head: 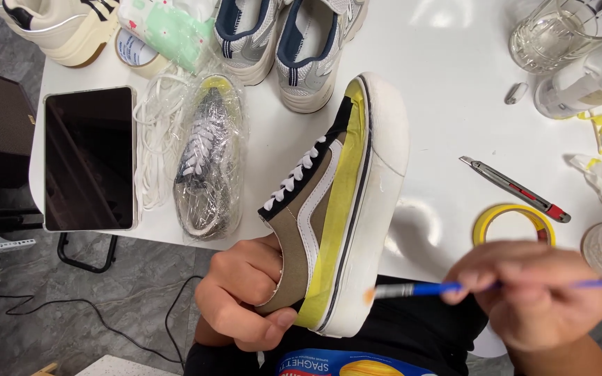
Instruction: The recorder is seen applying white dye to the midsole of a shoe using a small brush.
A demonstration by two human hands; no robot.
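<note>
Fingers (259, 334) of our left hand (242, 299): curled and pressed together around the heel of a sneaker (336, 209), thumb against the brown side panel. Fingers (496, 278) of our right hand (534, 296): pinched on the blue handle of a thin paintbrush (419, 288); the hand is blurred, so we cannot tell how each finger lies.

Head view, item by item:

1. Sneaker: brown and black upper, white laces, white thick sole, a band of yellow tape along the edge above the sole. We hold it on its side, heel at our lap, toe resting on the white table (440, 83).
2. Paintbrush: held level, bristle tip just beside the white sole near the heel; whether it touches, we cannot tell.
3. Roll of yellow tape (513, 221): flat on the table, just above our right hand.
4. Utility knife (517, 189): grey with a red end, beside the tape roll.
5. Shoe wrapped in clear plastic (207, 163): left of the held sneaker, next to loose white laces (153, 150).
6. Tablet (90, 159): dark screen, at the table's left edge.
7. Pair of grey and navy running shoes (283, 42): at the far edge.
8. Glass jar (559, 31): far right corner.
</note>
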